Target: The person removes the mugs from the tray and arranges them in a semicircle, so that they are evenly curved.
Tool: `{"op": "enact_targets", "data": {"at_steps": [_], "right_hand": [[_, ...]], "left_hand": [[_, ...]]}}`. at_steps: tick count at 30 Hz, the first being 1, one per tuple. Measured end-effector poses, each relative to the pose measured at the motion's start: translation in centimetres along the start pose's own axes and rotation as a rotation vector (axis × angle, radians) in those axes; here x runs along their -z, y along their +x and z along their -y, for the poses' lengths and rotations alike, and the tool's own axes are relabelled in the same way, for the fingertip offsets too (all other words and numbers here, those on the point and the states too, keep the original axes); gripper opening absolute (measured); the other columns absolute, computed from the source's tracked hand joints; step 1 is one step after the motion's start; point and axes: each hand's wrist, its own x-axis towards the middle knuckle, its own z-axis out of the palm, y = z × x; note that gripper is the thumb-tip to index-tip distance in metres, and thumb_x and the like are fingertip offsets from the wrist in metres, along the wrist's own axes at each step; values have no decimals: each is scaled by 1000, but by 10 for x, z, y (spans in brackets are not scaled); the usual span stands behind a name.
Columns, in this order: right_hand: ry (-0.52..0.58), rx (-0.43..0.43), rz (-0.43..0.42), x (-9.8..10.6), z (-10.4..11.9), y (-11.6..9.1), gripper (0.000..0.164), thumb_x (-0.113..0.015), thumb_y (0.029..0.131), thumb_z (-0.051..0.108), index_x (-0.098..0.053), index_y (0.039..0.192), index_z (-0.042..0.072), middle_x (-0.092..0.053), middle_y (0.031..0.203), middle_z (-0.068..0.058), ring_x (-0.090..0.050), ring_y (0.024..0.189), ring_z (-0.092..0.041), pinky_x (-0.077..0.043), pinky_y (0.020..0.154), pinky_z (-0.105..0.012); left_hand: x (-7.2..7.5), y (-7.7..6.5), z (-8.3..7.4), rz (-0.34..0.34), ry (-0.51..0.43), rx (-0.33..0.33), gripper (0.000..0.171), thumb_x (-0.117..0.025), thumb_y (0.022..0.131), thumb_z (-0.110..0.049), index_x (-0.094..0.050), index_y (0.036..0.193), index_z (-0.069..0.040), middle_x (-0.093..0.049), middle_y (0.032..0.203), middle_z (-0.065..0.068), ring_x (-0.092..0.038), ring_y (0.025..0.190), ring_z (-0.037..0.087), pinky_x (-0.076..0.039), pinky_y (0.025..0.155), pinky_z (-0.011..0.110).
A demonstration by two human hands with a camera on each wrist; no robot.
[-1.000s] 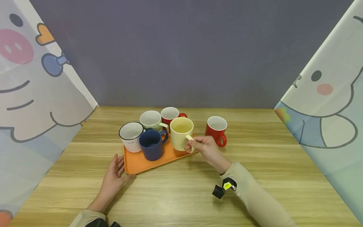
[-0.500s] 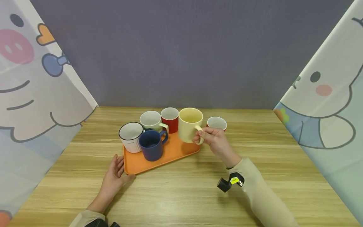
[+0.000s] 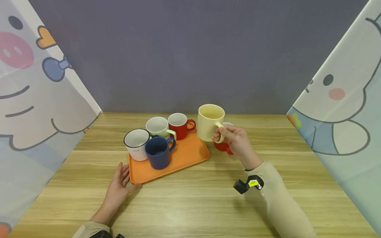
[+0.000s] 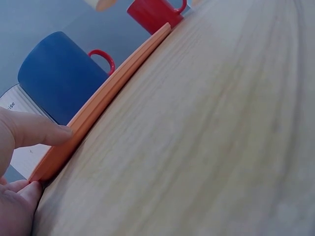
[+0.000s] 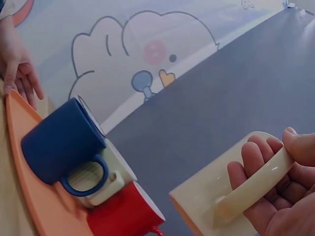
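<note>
My right hand pinches the handle of a pale yellow mug, held up above the table just past the orange tray's right end. In the right wrist view, the fingers pass through that handle, with the thumb over it. At the near left corner of the orange tray, my left hand holds the edge, thumb on the front side and fingers along the left. On the tray stand a navy blue mug, a white black-rimmed mug, a pale green mug and a red mug.
A second red mug stands on the wooden table right of the tray, mostly hidden behind the yellow mug and right hand. A grey wall rises at the back, with cartoon-printed panels at both sides.
My right hand has carried the yellow mug up and to the right, from over the tray to in front of the second red mug. The left hand stays at the tray corner.
</note>
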Motion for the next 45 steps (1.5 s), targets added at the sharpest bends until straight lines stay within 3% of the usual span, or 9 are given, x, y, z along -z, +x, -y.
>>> {"op": "enact_targets", "data": {"at_steps": [11, 21, 28, 35, 45], "right_hand": [[35, 8, -67, 14, 12, 4, 39, -46, 99, -8, -75, 82, 10, -72, 76, -2, -70, 71, -11, -61, 73, -24], [-2, 37, -126, 27, 21, 8, 38, -47, 99, -9, -75, 81, 10, -71, 77, -2, -70, 71, -11, -60, 76, -24], [25, 80, -142, 38, 27, 10, 33, -50, 99, -8, -75, 83, 5, -72, 78, -5, -70, 70, -13, -61, 75, -25], [41, 124, -168, 49, 27, 11, 29, -51, 99, -7, -75, 85, 2, -73, 77, -7, -71, 70, -14, -61, 74, -24], [75, 177, -174, 70, 20, 13, 26, -55, 98, -5, -75, 83, 1, -73, 76, -9, -72, 72, -16, -61, 74, -25]], "left_hand": [[0, 0, 4, -4, -23, -15, 116, -70, 76, 22, 15, 153, 6, -11, 157, 37, -16, 143, 52, -34, 99, 2], [0, 0, 2, -5, -22, -5, 116, -69, 76, 23, 15, 153, 7, -11, 157, 36, -16, 143, 50, -34, 98, 1], [-1, 0, 2, 5, -23, 5, 117, -70, 76, 22, 17, 154, 4, -9, 158, 36, -15, 144, 48, -31, 110, 16], [-1, 0, 2, -2, -15, -2, 115, -70, 77, 21, 15, 153, 7, -11, 157, 35, -16, 144, 48, -33, 100, 3], [-1, 1, 3, -5, -16, -11, 114, -70, 77, 20, 14, 153, 7, -11, 157, 35, -17, 144, 48, -33, 98, 2]]}}
